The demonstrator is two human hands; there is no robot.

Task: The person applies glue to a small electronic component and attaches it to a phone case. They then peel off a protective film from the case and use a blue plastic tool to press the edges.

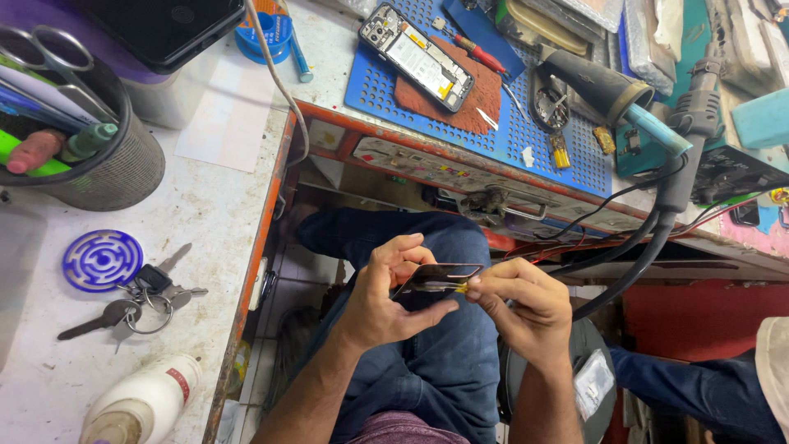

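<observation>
My left hand (pixel 386 292) grips a dark, flat phone part (pixel 436 278) over my lap, thumb underneath and fingers curled along its top edge. My right hand (pixel 522 306) pinches a small yellow piece (pixel 462 288) at the part's right end, fingertips pressed against it. Both hands hover above my blue jeans (pixel 427 370), below the bench's edge. An opened phone (pixel 417 56) with its insides exposed lies on a brown pad (pixel 472 103) on the blue perforated mat (pixel 567 164) up on the bench.
A mesh cup (pixel 99 164) with scissors and pens stands at left, with a bunch of keys (pixel 140 300), a blue round disc (pixel 102 260) and a white bottle (pixel 144 403) below it. A hot-air tool (pixel 686 140) with black hose rests at right. Another person's blue-clad leg (pixel 699 390) shows bottom right.
</observation>
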